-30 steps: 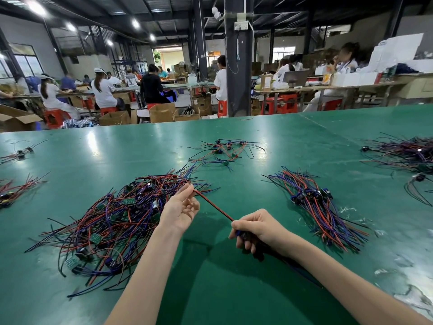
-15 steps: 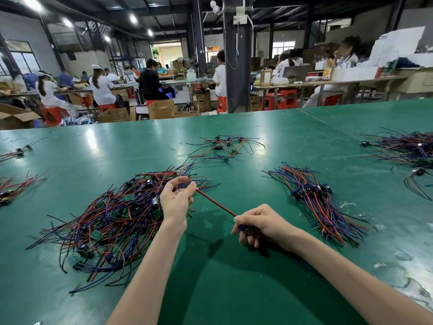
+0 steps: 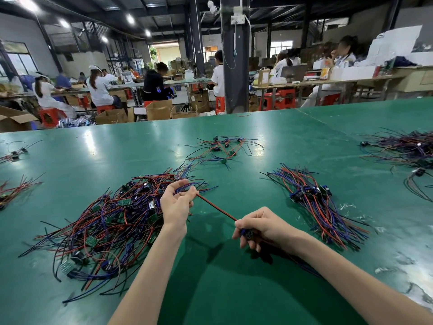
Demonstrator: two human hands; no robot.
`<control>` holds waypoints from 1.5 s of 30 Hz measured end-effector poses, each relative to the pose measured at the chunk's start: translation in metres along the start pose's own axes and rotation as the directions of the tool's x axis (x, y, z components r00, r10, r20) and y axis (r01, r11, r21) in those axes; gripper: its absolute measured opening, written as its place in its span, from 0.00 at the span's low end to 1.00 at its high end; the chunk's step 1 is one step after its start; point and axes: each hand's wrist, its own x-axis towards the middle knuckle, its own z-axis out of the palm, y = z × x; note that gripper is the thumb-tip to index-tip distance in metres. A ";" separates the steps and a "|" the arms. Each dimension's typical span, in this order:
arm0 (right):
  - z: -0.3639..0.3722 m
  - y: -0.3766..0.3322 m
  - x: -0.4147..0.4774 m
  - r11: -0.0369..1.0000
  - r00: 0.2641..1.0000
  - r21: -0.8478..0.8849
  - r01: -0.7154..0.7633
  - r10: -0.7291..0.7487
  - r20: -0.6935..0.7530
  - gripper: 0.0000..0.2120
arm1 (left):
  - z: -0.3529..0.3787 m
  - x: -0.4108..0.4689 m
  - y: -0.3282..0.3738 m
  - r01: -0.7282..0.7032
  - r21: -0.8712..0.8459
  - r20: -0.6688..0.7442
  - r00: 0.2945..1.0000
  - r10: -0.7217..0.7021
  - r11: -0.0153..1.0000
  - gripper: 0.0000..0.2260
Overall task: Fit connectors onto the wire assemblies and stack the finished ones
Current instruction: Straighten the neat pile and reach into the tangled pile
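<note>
1 red wire [image 3: 215,208] is pinched by left hand [image 3: 174,207] and right hand [image 3: 264,227]; the neat bundle [image 3: 314,202] is judged finished, the large tangle [image 3: 105,219] unfinished.

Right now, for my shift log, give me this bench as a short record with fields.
Left hand: pinches one end of the wire
Right hand: grips its other end, at a blue connector
Wire: stretched straight between both hands, over the green table
Loose pile: tangled wires, on the left
Stack: aligned bundle, on the right
</note>
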 end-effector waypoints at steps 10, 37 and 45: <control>0.008 0.004 0.002 0.999 0.998 0.011 0.031 -0.030 -0.057 0.15 | 0.007 -0.005 -0.002 0.078 -0.093 -0.041 0.996 -0.082 0.993 0.10; 0.011 0.009 -0.001 0.994 0.990 -0.098 0.049 -0.061 -0.125 0.13 | 0.006 -0.016 0.001 0.052 0.066 0.007 0.999 -0.053 0.996 0.05; 0.010 0.005 -0.003 0.994 0.995 -0.099 0.052 -0.060 -0.085 0.12 | 0.004 -0.013 0.003 0.091 -0.023 -0.039 0.995 -0.092 0.996 0.04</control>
